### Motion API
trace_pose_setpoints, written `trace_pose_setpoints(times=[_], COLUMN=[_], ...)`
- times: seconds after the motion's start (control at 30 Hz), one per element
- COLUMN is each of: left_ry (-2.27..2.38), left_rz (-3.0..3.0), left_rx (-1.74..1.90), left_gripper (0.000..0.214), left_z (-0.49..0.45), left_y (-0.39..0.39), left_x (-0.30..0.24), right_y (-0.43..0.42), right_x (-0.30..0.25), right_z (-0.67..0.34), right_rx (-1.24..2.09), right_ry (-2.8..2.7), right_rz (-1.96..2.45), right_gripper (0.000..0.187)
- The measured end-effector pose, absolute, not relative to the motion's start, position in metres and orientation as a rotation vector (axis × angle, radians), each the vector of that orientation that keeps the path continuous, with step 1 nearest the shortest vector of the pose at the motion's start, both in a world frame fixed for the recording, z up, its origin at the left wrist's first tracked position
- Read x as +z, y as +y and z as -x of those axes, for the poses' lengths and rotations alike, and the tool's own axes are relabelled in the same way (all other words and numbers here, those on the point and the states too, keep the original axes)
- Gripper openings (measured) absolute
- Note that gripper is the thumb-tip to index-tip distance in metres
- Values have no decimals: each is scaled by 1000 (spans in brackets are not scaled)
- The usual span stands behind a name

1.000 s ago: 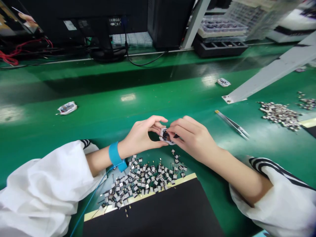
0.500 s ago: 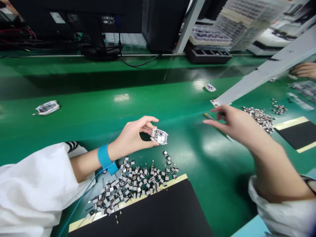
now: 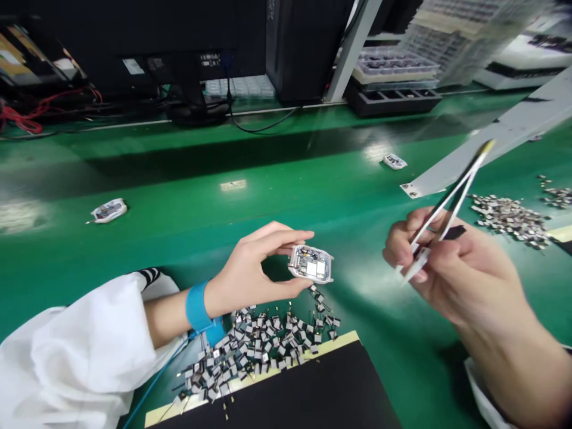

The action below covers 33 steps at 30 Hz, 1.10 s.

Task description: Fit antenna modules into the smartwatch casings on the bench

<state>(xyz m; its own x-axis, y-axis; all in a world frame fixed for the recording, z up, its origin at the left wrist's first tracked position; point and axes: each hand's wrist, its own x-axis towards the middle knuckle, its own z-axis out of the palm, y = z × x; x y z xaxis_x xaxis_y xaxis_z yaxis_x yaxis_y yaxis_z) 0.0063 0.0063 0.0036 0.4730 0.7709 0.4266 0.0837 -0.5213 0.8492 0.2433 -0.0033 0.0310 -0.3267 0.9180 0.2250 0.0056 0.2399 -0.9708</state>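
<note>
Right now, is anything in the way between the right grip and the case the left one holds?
Nothing visible stands between the right grip, holding tweezers, and the white case in the left grip; only green tabletop shows in that gap. The small parts lie outside it.

The tweezers [image 3: 460, 185], flat on the green table [image 3: 277, 173] a second ago, are now up in the right hand [image 3: 460, 280], thumb and curled fingers closed around their prongs. The yellow end points upward, in front of the grey bracket [image 3: 447, 173] in this view, and the tips (slightly blurred) slant down and left. That same hand, a second ago pinching at the white case [image 3: 311, 264], is well apart from it now, leaving the circuit board and its pale squares uncovered to view beside the left hand's [image 3: 254, 265] fingers.
</note>
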Motion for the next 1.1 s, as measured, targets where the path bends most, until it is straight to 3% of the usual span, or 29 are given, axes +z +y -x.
trace_pose_setpoints(times=[0.3, 0.53, 0.83, 1.1], left_ry=[720, 607, 571, 670], left_rz=[-1916, -1938, -2074, -2188], left_rx=[1243, 1400, 1337, 1314], left_gripper=[58, 39, 17, 17], left_z=[-8, -7, -6, -4], left_y=[-12, -14, -16, -13], left_x=[13, 17, 25, 25], right_y=[-27, -39, -45, -48], right_x=[36, 45, 41, 40], right_z=[-205, -209, -203, -205], right_rx=[869, 824, 678, 673], right_ry=[-1777, -1807, -1764, -1699], right_rz=[813, 911, 1059, 1183], right_gripper=[22, 28, 23, 21])
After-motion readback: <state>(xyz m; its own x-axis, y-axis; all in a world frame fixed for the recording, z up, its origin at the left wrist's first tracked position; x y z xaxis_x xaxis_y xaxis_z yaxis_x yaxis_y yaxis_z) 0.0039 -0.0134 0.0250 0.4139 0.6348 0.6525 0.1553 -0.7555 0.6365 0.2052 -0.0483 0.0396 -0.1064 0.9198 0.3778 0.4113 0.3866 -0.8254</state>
